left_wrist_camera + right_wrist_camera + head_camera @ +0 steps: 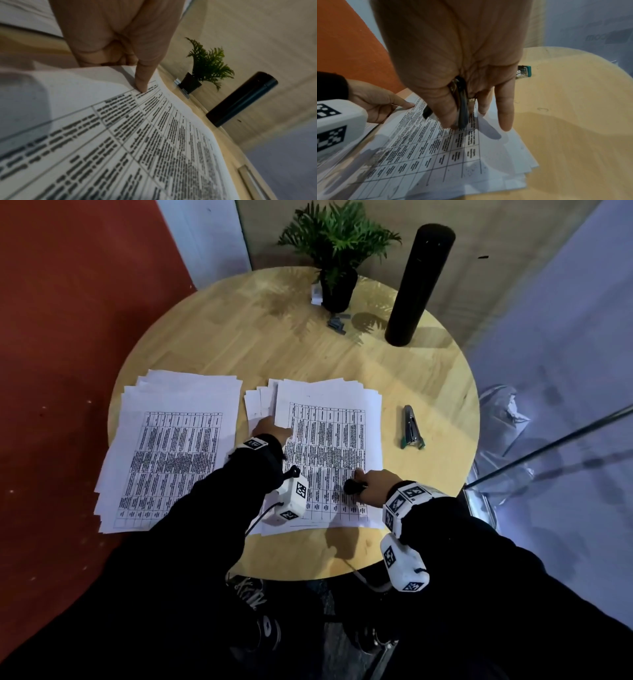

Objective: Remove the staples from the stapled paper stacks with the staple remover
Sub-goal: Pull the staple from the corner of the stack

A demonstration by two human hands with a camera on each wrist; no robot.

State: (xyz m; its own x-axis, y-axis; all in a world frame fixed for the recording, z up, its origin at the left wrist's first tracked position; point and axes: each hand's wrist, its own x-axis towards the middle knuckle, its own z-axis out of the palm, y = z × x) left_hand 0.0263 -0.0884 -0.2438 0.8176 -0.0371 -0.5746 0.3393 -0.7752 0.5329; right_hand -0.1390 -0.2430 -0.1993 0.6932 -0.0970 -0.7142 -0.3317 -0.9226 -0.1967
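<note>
Two stacks of printed table sheets lie on the round wooden table [308, 344]: the left stack [168, 450] and the right stack [329, 440]. My left hand [275, 429] is at the right stack's left edge. Its thumb [141, 83] presses on the top sheet [154, 135] and the other fingers curl at the paper's edge, which bows up slightly. My right hand [363, 479] grips the black staple remover [354, 487] over the lower right part of that stack. The staple remover [462, 108] points down onto the right stack [453, 155], with my little finger stretched out beside it.
A green-ended stapler [411, 426] lies on the table right of the papers. At the back stand a potted plant [337, 251], a tall black cylinder [421, 282], grey staple strips [337, 323] and a small white box [317, 294]. A clear chair [507, 440] is on the right.
</note>
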